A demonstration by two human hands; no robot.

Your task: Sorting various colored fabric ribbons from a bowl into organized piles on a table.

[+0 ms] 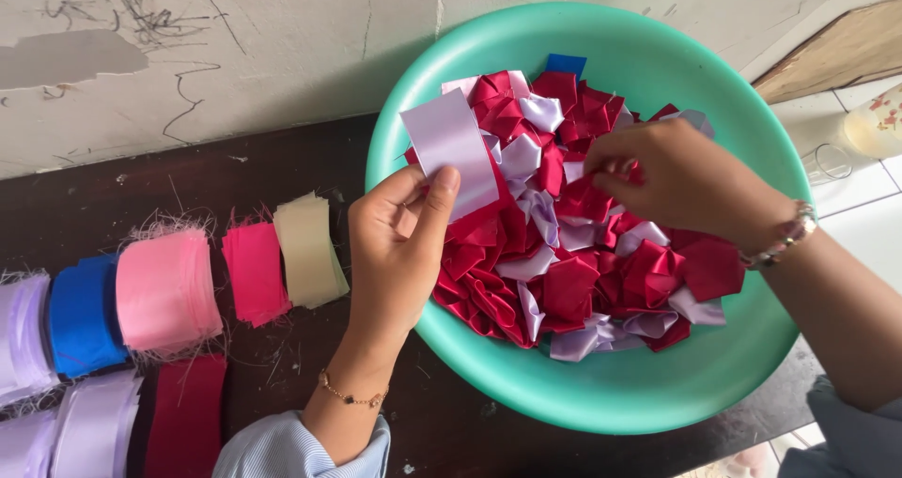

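Note:
A large teal plastic basin (pixel 658 393) stands on a dark wooden table and holds a heap of folded red and lilac ribbon pieces (pixel 564 271). My left hand (pixel 399 243) pinches a flat lilac ribbon strip (pixel 449 149) between thumb and fingers, held over the basin's left rim. My right hand (pixel 672 177) reaches into the heap with its fingertips closed on a folded red piece (pixel 587 196) near the middle; a beaded bracelet sits on that wrist.
Stacks of cut ribbon lie on the table (pixel 282 159) to the left: cream (pixel 308 250), hot pink (pixel 254 271), light pink (pixel 167 290), blue (pixel 83 314), lilac (pixel 23 332), dark red (pixel 186 417). A cracked wall runs behind. A glass (pixel 827 163) stands on tiles at the right.

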